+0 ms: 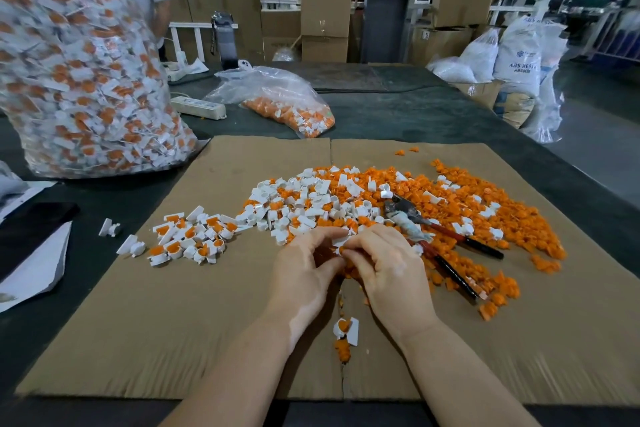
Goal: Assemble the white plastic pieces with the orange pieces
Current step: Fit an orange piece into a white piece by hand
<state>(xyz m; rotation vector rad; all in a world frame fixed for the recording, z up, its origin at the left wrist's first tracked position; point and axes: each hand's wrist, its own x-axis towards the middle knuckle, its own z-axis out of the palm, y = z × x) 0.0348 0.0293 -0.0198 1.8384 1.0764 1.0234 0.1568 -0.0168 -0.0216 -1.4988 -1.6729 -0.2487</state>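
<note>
Right now a small white piece point(341, 242) with an orange piece point(341, 250) is pinched between both hands, just above the brown cardboard point(207, 305). Left hand point(304, 270) and right hand point(384, 267) have curled fingers touching it. Behind them lies the mixed pile point(346, 198), with pliers point(426, 229) on it.

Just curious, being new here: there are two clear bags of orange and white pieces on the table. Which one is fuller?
The big bag at far left, standing tall and packed. The smaller bag lies slumped behind the cardboard, mostly empty.
</note>
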